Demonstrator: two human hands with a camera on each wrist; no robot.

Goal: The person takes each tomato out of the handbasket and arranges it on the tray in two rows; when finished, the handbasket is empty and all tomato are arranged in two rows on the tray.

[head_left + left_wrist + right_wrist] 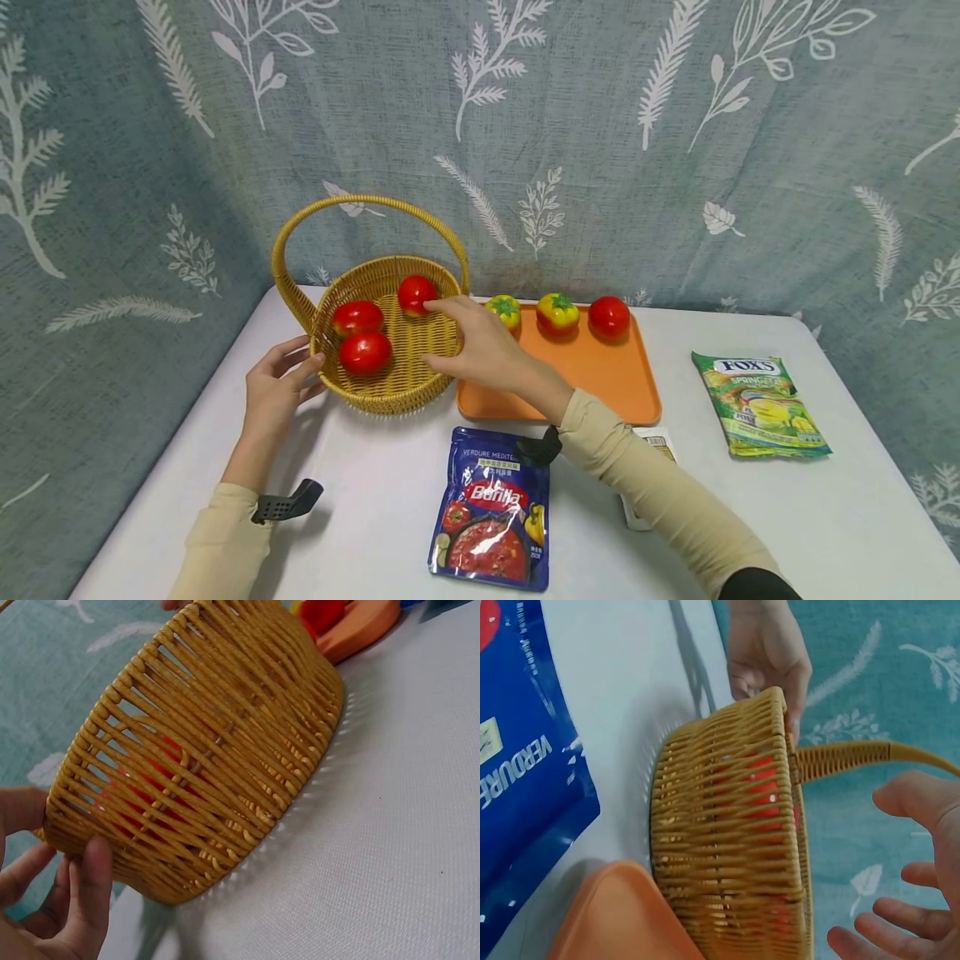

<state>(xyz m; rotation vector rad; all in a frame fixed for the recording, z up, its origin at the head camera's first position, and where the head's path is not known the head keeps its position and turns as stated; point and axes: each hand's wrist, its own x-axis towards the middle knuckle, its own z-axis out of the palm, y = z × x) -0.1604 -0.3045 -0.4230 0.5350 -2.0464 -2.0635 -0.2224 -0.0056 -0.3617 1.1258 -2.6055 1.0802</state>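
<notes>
A yellow wicker basket [397, 392] with a tall arched handle stands at the table's left. Inside it are three shiny red tomato-like pieces: one at the back [416, 295], one at the left [357, 317] and one in front [366, 353]. My left hand [279, 385] grips the basket's left rim, thumb and fingers around the edge, as the left wrist view also shows. Over the basket's right side hovers my right hand [483, 346], thumb and fingers spread apart, holding nothing in the right wrist view [922, 877].
An orange tray [592, 379] beside the basket bears two yellow-red pieces with green tops [557, 315] and a red tomato [609, 318]. In front lies a blue sauce pouch [491, 512]. A green candy bag [761, 406] is at right; a white packet [637, 515] is partly under the right sleeve.
</notes>
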